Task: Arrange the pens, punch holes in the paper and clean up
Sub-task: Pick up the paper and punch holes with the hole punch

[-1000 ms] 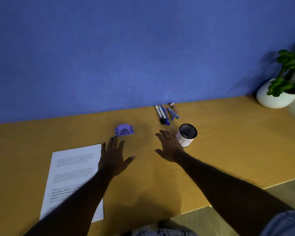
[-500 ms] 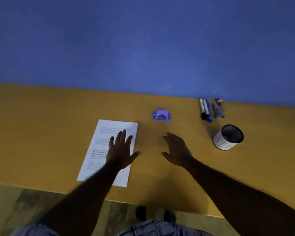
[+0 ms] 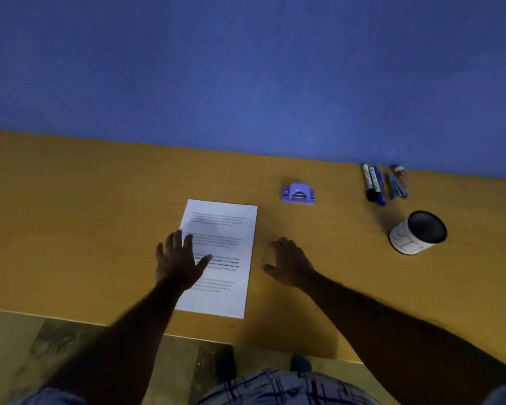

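Hands both flat, fingers spread, holding nothing: our left hand [image 3: 178,264] over the left edge of the paper [image 3: 225,229], probably to steady it, our right hand [image 3: 289,266] over the counter [image 3: 70,214] beside it; hole punch [image 3: 298,194] sits just beyond, pens [image 3: 376,185] lie loose near the cup [image 3: 418,236], unsorted

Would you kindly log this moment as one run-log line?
left hand: open over paper | right hand: open over desk | pens: lying outside pen cup | hole punch: untouched
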A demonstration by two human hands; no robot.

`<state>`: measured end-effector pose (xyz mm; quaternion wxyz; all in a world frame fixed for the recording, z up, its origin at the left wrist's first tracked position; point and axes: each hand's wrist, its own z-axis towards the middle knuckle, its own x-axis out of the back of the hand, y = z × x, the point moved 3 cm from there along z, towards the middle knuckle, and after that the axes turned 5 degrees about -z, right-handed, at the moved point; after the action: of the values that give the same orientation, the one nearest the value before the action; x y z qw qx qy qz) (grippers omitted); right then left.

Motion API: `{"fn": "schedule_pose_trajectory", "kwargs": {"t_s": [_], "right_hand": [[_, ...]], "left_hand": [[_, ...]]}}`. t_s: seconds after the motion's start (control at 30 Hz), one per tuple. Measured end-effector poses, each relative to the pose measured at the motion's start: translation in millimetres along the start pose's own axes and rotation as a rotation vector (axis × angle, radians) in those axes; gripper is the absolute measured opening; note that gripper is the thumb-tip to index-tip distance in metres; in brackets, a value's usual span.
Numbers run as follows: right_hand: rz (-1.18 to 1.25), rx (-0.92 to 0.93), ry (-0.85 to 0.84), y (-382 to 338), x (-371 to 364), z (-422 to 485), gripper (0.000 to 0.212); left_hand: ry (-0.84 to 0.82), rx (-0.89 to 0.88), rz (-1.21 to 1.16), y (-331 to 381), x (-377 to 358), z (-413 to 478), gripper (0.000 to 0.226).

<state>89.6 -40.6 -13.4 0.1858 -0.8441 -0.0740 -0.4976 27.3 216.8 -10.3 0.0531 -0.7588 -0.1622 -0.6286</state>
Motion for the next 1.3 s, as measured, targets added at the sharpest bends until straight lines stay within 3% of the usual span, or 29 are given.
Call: {"fn": "schedule_pose_trajectory", "kwargs": {"t_s": [0.13,0.27,0.5,0.73,1.07,1.3], "right_hand": [[0.331,-0.185,-0.085,-22.2,-4.8,8.1,0.064],[0.634,-0.324,-0.101,-41.5,-10.2,10.7,0.025],[0.96,-0.436,-0.045,-62.8,-15.4,15.9,0.036],[0.967,-0.485,-0.016,-67.1,-20.1,20.1,0.031],[0.883,-0.477,-0.027,-71.1,-18.7,19.3,0.042],[0.893,-0.474,-0.03,-68.8,-19.9,18.2,0.043]], "left_hand": [[-0.022,0.185,-0.128,-20.5,7.6,13.6,0.077],[-0.103,0.354,-0.382,-30.1,4.6,27.1,0.077],[-0.145,0.324,-0.462,-37.2,-9.1,39.3,0.071],[-0.206,0.388,-0.523,-47.8,-13.9,52.0,0.066],[-0.214,0.296,-0.593,-54.8,-14.3,52.7,0.043],[-0.225,0.184,-0.863,-55.1,-15.8,47.7,0.027]]}}
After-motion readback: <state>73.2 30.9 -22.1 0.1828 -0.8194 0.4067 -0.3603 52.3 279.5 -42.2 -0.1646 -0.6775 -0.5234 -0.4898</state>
